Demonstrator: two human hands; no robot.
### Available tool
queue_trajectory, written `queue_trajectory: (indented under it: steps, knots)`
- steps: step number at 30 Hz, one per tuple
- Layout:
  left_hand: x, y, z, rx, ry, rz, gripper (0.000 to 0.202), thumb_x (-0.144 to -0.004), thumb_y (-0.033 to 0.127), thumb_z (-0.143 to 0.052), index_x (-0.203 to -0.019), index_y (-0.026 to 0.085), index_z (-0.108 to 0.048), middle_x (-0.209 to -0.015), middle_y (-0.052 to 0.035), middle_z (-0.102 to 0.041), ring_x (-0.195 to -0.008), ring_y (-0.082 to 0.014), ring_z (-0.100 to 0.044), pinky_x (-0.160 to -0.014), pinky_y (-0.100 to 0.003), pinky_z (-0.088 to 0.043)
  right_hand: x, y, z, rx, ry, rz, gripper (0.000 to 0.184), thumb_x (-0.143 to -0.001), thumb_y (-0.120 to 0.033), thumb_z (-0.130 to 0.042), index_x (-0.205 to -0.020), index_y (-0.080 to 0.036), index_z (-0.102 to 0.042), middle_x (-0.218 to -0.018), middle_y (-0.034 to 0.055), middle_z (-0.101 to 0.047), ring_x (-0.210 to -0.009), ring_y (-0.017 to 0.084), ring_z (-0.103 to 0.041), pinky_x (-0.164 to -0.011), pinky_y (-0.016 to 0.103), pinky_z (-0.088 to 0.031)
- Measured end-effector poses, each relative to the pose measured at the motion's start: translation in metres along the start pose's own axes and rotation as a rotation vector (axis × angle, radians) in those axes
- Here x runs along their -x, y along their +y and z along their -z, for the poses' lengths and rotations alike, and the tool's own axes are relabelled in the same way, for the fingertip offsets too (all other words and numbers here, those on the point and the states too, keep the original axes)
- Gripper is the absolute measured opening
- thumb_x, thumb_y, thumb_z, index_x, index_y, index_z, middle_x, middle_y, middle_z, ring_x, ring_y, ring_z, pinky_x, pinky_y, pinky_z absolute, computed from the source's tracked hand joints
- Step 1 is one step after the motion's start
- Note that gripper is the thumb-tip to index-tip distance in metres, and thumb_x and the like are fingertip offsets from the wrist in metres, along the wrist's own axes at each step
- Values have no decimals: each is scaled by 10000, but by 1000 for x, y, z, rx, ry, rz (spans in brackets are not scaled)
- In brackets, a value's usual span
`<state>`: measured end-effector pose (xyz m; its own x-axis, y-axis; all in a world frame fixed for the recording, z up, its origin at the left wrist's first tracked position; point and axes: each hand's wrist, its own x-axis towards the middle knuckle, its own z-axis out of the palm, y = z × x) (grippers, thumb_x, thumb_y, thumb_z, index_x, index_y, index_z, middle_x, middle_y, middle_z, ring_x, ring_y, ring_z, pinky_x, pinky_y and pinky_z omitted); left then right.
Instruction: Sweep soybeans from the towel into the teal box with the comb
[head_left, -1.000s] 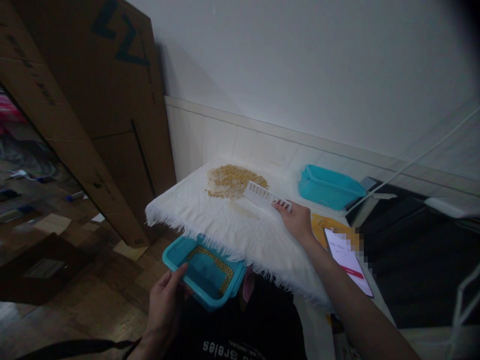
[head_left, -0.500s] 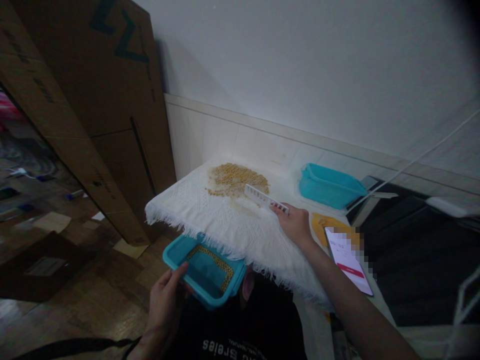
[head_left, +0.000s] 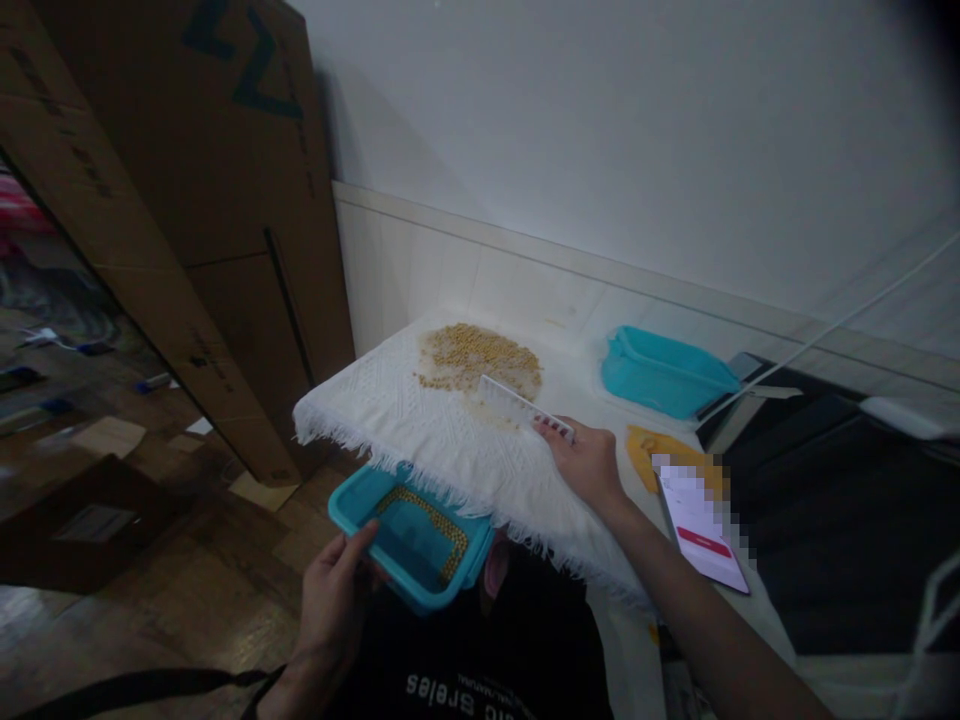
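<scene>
My left hand [head_left: 337, 590] grips the near left rim of a blue plastic basin [head_left: 352, 520], held below the table's fringed front edge. Small yellow beans [head_left: 442, 525] line the far and right sides of its floor. In my right hand [head_left: 585, 455] is a white slotted plastic strip [head_left: 517, 403], tilted over the cloth, its far end at the near side of a spread of yellow beans [head_left: 487, 350]. The beans lie on a white textured cloth [head_left: 375, 400]. Whether the strip touches the cloth I cannot tell.
A second blue basin [head_left: 667, 370] stands at the back right of the table. Near my right forearm lie a phone [head_left: 701, 530] with a lit screen and an orange cloth [head_left: 641, 455]. A tall cardboard box [head_left: 247, 200] stands on the left, and a wall [head_left: 600, 130] rises behind.
The white strip has shifted slightly left and toward me, and its tilt has changed. My left hand and the basin stay nearly in place; the view has moved a little.
</scene>
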<state>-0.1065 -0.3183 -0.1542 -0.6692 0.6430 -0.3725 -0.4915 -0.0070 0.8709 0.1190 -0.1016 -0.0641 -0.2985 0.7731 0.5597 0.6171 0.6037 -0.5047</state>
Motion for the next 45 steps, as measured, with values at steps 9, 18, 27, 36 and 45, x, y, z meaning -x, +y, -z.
queue_trajectory:
  steps: [9,18,27,36,45]
  knots:
    - [-1,-1,0,12,20,2,455,-574,503,-895,-524,190,-568,-455,40,-526,-422,-112,-467,-431,-242,-379,3,-12,-2,-60,-27,16,345,-892,-452,-600,-942,-196,-826,-812,78,-801,-647,218,-713,-631,288,-515]
    - [-1,1,-2,-2,15,-7,445,-574,507,-887,-514,188,-583,-454,26,-538,-433,-121,-473,-446,-253,-389,-18,-16,1,-196,63,-128,485,-798,-587,-662,-599,-146,-691,-497,-3,-570,-480,132,-483,-455,236,-347]
    - [-5,-5,4,-65,17,-27,438,-636,528,-845,-531,185,-594,-459,20,-539,-427,-126,-476,-449,-261,-381,-42,-5,-9,-244,20,-143,492,-749,-610,-677,-705,-125,-750,-596,36,-666,-566,174,-573,-527,260,-407]
    - [-2,-1,-2,-8,19,19,426,-586,500,-872,-534,193,-580,-466,30,-541,-436,-126,-487,-456,-258,-416,-29,8,-7,-284,-55,-178,525,-730,-655,-677,-672,-137,-740,-590,27,-649,-532,159,-542,-487,251,-378]
    - [1,2,-4,2,17,34,427,-571,489,-882,-512,191,-580,-443,27,-539,-411,-114,-466,-425,-244,-378,-28,4,-1,-270,-50,-165,519,-729,-668,-679,-656,-158,-738,-575,29,-652,-537,173,-559,-489,262,-404]
